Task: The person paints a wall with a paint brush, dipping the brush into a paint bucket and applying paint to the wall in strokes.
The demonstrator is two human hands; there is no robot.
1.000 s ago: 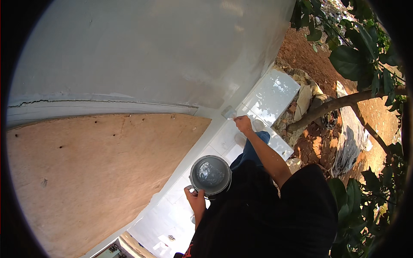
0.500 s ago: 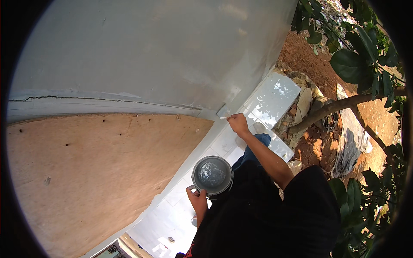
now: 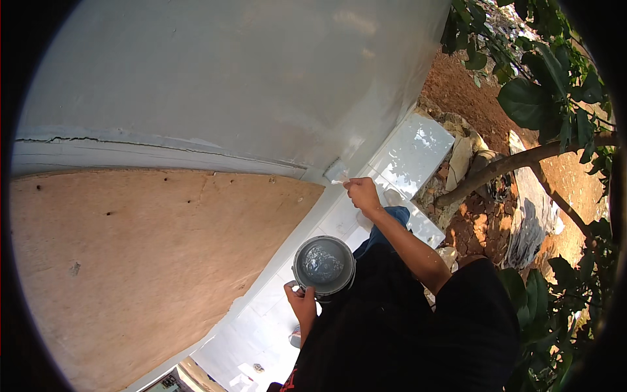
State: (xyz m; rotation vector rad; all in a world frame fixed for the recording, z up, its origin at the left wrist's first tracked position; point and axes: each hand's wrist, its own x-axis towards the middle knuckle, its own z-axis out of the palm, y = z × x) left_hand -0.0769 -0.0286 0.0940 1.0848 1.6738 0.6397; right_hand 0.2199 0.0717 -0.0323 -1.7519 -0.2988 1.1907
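My right hand is closed round the handle of a paintbrush. The pale bristles touch or nearly touch the grey-white wall, close to the upper right corner of a wooden board. My left hand grips the rim of a dark grey bucket, thumb over the edge, holding it against my body. Grey-white paint lies in the bottom of the bucket.
White floor tiles run below the wall. A tree branch with large leaves reaches in from the right. Rubble and red soil lie beyond the tiled ledge.
The paintbrush has shifted slightly left along the wall, and more of its bristles show. My right hand has moved a little down. The bucket stays nearly in place.
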